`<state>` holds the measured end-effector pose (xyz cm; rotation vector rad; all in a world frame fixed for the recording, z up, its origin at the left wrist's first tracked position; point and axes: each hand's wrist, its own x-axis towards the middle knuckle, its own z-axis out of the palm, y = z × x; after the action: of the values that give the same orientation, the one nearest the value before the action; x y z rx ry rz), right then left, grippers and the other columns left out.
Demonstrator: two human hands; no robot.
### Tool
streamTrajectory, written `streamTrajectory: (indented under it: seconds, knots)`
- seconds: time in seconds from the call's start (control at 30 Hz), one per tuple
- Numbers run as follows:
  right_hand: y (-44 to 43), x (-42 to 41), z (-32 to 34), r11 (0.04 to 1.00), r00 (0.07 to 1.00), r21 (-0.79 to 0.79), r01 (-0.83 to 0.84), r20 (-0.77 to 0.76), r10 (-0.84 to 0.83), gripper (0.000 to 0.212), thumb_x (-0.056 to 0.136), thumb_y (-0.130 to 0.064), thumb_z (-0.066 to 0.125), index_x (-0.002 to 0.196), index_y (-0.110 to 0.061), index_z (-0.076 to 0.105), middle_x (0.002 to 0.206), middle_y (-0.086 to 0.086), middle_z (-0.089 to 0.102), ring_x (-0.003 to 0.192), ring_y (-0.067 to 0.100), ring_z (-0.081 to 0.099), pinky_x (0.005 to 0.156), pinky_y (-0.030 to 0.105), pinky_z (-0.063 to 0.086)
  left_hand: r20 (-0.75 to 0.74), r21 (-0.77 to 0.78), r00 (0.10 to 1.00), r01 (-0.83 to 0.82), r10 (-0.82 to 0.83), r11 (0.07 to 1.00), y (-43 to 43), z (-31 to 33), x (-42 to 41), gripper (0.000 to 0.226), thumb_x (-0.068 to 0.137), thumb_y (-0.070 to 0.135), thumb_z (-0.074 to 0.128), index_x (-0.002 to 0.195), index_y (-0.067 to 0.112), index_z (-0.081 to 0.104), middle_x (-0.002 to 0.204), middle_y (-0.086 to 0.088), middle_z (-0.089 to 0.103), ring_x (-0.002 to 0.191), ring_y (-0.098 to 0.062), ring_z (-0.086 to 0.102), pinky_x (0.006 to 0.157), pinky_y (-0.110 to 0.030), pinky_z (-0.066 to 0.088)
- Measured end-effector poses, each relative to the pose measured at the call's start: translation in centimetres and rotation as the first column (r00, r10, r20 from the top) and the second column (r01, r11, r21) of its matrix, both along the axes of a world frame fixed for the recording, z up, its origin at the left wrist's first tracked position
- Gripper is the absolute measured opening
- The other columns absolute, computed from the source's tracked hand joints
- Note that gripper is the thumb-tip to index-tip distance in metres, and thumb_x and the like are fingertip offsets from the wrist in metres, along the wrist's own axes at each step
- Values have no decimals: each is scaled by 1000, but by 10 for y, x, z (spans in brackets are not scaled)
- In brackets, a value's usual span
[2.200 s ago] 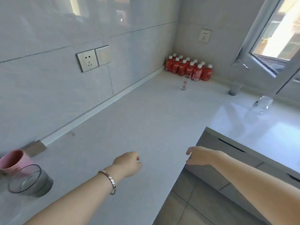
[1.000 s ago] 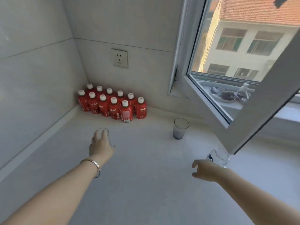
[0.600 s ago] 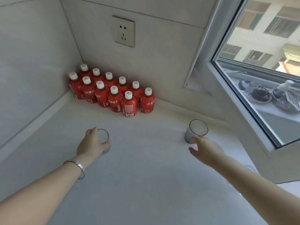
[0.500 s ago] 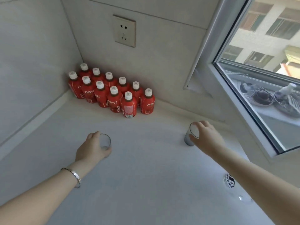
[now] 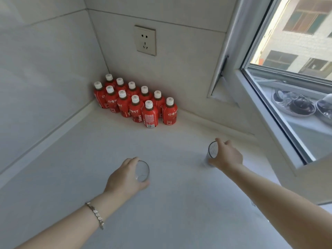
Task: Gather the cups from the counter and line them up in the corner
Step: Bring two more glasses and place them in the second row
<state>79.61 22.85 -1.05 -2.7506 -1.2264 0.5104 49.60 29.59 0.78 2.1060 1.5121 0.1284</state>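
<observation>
A small clear glass cup (image 5: 143,171) stands on the white counter (image 5: 170,209), and my left hand (image 5: 125,178) grips it from the left with fingers curled round its side. Further right a taller smoky glass cup (image 5: 212,151) stands near the window wall. My right hand (image 5: 226,156) holds it from the right, fingers wrapped over its rim and side. Both cups look upright; whether they are lifted off the counter I cannot tell.
Several red juice bottles (image 5: 136,105) with white caps fill the counter corner. A wall socket (image 5: 145,40) sits above them. An open window frame (image 5: 265,112) juts in at the right, with dishes on the outer sill.
My right hand has closed round the smoky cup it was reaching for. My left hand kept its grip on the small clear cup. The view moved closer to the corner.
</observation>
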Motion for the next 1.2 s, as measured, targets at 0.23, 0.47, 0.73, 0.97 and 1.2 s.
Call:
streamTrajectory:
  seconds: [0.23, 0.47, 0.73, 0.97, 1.2]
  knots:
    - [-63, -53, 27, 971, 970, 123, -204, -112, 218, 84, 69, -43, 69, 141, -31, 27, 127, 5, 45, 107, 31, 58, 81, 31, 46, 50, 23, 993, -112, 111, 993, -81, 19, -8, 73, 63, 43, 80, 126, 24, 48, 121, 3, 53, 107, -16, 58, 87, -28, 47]
    - [-119, -135, 49, 771, 765, 80, -632, -97, 637, 87, 68, -50, 69, 141, -39, 23, 127, 1, 42, 110, 27, 54, 80, 32, 47, 107, 16, 930, -354, 351, 935, -203, 32, -72, 75, 60, 44, 82, 125, 26, 49, 114, 9, 52, 102, -15, 58, 84, -27, 46]
    - [-184, -295, 55, 445, 437, 27, -895, -146, 888, 88, 69, -48, 67, 142, -39, 19, 129, 1, 41, 115, 26, 52, 86, 33, 49, 96, -15, 722, -687, 685, 726, -353, 42, -213, 72, 64, 43, 79, 127, 27, 47, 119, 8, 52, 104, -13, 58, 84, -25, 46]
    - [-273, -468, 63, 157, 150, 39, -987, -130, 980, 88, 68, -45, 70, 141, -39, 22, 126, 1, 43, 111, 26, 55, 85, 33, 50, 60, 47, 478, -878, 877, 476, -508, 48, -356, 73, 64, 42, 78, 127, 28, 46, 115, 10, 51, 98, -10, 54, 79, -23, 41]
    - [-379, -630, 71, -8, -14, 37, -999, -141, 990, 85, 67, -53, 69, 139, -39, 26, 126, 0, 44, 102, 22, 60, 79, 29, 49, 12, 83, 317, -946, 948, 315, -665, 63, -497, 71, 68, 43, 75, 130, 24, 44, 121, 5, 51, 99, -13, 54, 75, -23, 40]
